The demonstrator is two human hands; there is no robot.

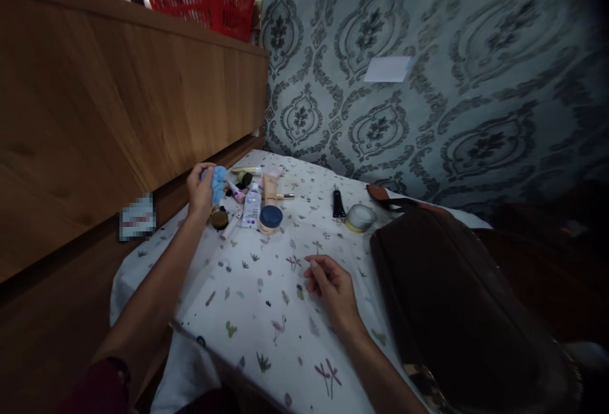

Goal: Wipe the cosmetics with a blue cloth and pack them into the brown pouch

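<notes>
left sleeve (98,388): dark maroon, ending near the elbow, well behind the left fingers (203,167); hem (124,371) detail too dim to read | left forearm (159,284): bare up to the fingers | right forearm (373,357): bare behind the right fingers (326,263)

Dim light, soft detail, stretched edges, blackened upper-right corner

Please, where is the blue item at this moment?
In the head view, the blue item is left of centre, held in the left hand, left of the clear bottle.
</notes>
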